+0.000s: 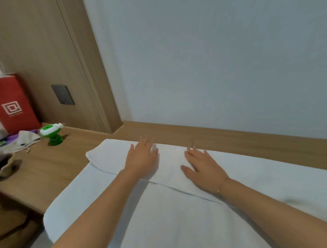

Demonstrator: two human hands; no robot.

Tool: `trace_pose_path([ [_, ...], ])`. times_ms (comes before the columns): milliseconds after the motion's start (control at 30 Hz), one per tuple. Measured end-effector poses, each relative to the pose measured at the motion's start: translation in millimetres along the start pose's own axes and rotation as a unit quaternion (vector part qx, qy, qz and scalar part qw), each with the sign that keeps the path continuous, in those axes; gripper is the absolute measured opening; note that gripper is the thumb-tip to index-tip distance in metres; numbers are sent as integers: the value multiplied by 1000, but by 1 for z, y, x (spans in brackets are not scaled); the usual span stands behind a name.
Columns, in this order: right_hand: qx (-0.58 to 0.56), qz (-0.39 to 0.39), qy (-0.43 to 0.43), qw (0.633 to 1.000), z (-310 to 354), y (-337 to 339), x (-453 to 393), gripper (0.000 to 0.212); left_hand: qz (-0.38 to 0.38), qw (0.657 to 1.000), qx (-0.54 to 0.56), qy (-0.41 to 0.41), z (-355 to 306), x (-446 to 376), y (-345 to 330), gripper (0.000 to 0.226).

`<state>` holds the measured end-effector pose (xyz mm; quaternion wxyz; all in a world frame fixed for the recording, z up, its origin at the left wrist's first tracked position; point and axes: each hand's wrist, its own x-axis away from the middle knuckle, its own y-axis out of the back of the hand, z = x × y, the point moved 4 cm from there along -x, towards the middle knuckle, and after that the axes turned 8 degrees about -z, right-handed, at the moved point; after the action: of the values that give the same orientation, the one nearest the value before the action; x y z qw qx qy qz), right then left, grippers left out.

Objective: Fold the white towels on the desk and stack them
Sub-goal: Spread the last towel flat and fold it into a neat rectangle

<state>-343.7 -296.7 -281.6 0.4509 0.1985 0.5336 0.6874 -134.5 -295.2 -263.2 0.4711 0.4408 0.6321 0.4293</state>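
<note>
A large white towel lies spread over the wooden desk and hangs over its near edge. Its far strip is folded back toward me along the wall side, making a long double layer. My left hand presses flat on that folded strip, fingers straight and spread. My right hand lies flat on the same strip a little to the right, fingers straight, with a thin bracelet at the wrist. Neither hand grips any cloth.
At the desk's left end stand a red paper bag, a green and white plug-in device, a crumpled grey cloth and a beige pouch. A dark wall switch sits on the wood panel. The pale wall runs close behind the towel.
</note>
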Motion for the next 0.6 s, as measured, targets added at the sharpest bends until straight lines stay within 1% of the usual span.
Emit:
trace_pose_path([
  [67, -85, -21, -17, 996, -3, 15, 5, 50, 18, 997, 65, -38, -55, 13, -3, 56],
  [100, -99, -35, -25, 994, -8, 26, 11, 45, 22, 995, 86, -53, -80, 17, -5, 56],
  [200, -87, -65, -67, 992, -38, 61, 41, 42, 25, 989, 115, -88, -137, 25, -11, 54],
  [267, -42, -80, -82, 993, -64, 79, 67, 41, 48, 987, 111, -107, -163, 34, -23, 53],
  [300, -5, -71, -93, 993, -77, 84, 80, 41, 61, 987, 93, -117, -172, 40, -32, 54],
  [333, 35, -41, -106, 993, -89, 85, 94, 44, 68, 988, 64, -126, -178, 47, -40, 54],
  [400, 119, 57, -125, 983, -110, 74, 117, 61, 65, 989, 17, -135, -180, 52, -53, 56],
  [433, 150, 88, -131, 976, -120, 70, 127, 66, 61, 989, 11, -133, -179, 51, -55, 57],
  [467, 160, 95, -140, 973, -129, 70, 135, 70, 59, 989, 8, -132, -178, 50, -56, 57],
  [600, 145, 65, -196, 968, -176, 91, 158, 79, 64, 989, 0, -131, -178, 48, -55, 58],
])
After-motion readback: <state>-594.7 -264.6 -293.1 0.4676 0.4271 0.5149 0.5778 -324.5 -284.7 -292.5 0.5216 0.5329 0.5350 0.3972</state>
